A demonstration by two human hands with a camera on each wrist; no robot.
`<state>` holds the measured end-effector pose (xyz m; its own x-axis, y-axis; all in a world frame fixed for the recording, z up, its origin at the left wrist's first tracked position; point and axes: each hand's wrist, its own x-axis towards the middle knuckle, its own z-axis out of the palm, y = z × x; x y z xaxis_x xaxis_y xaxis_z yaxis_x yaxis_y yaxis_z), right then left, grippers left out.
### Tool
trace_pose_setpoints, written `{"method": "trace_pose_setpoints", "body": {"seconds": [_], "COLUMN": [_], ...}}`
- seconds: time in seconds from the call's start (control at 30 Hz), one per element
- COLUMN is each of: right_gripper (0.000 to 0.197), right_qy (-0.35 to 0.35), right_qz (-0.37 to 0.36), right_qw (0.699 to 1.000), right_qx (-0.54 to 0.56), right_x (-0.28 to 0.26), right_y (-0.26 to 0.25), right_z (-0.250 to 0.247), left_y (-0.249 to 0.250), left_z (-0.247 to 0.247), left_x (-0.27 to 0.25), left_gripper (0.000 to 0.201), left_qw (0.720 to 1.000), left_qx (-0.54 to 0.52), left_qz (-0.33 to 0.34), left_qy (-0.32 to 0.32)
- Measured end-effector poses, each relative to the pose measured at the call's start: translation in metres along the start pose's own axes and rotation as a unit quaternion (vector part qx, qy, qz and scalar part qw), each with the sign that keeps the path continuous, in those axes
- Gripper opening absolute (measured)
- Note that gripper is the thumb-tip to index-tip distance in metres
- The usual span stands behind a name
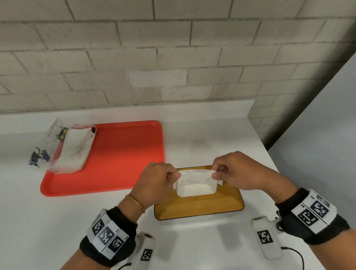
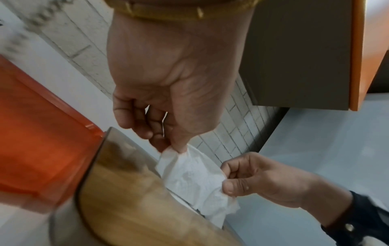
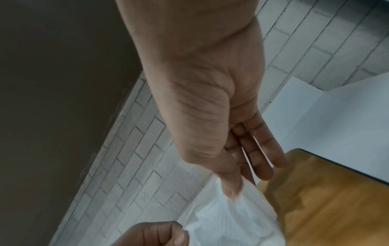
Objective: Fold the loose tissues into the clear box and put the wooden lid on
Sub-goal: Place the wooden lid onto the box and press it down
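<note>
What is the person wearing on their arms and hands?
Both hands are bare. Each wrist carries a black band with white panels of square black-and-white markers, and a white camera pod with its own marker and a black cable. The left wrist also has a thin gold bangle.

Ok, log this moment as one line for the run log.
wooden lid: on box | tissue: pulled up through lid slot | left hand: pinching tissue | right hand: pinching tissue | tissue pack: on red tray

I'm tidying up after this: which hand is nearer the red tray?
Left. The left hand pinches the tissue right beside the red tray, at its near right corner; the right hand pinches the tissue's other end, farther away over the wooden lid.
</note>
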<state>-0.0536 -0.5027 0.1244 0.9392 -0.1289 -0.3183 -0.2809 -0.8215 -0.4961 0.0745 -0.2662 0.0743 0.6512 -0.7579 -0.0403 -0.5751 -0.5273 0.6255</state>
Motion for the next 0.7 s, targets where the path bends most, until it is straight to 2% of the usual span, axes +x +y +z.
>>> {"method": "trace_pose_setpoints", "body": {"seconds": [0.1,0.27,0.37,0.43,0.47,0.53,0.6,0.63,0.7], "right_gripper": [0.007,0.010,0.013,0.035,0.047,0.066,0.093,0.102,0.097], "right_qy": [-0.027,-0.029,0.020,0.049,0.055,0.052,0.010,-0.027,-0.093], "right_qz": [0.003,0.013,0.043,0.069,0.086,0.114,0.131,0.136,0.127], "right_qw": [1.000,0.999,0.999,0.994,0.988,0.969,0.947,0.940,0.938], "right_qx": [-0.013,0.008,0.016,0.073,0.119,0.211,0.294,0.312,0.308], "right_x": [0.005,0.013,0.015,0.006,-0.002,-0.022,-0.040,-0.046,-0.051], "right_y": [0.001,0.002,0.015,0.026,0.031,0.044,0.058,0.063,0.064], "right_z": [-0.004,-0.019,-0.012,-0.009,-0.008,-0.002,0.009,0.016,0.030], "left_y": [-0.001,-0.006,-0.011,-0.014,-0.020,-0.035,-0.052,-0.057,-0.056], "left_z": [-0.007,-0.016,-0.014,-0.018,-0.020,-0.021,-0.016,-0.012,0.001], "left_x": [0.003,0.012,0.006,-0.005,-0.012,-0.031,-0.053,-0.063,-0.076], "left_gripper": [0.025,0.027,0.026,0.009,0.019,0.065,0.114,0.127,0.128], "left_qw": [0.999,0.995,0.991,0.982,0.975,0.966,0.958,0.950,0.940], "left_qx": [0.030,-0.054,-0.108,-0.163,-0.183,-0.198,-0.228,-0.257,-0.288], "left_qz": [-0.006,-0.057,-0.078,-0.093,-0.110,-0.154,-0.175,-0.168,-0.129], "left_qy": [-0.041,-0.057,-0.019,0.036,0.061,0.063,-0.010,-0.057,-0.130]}}
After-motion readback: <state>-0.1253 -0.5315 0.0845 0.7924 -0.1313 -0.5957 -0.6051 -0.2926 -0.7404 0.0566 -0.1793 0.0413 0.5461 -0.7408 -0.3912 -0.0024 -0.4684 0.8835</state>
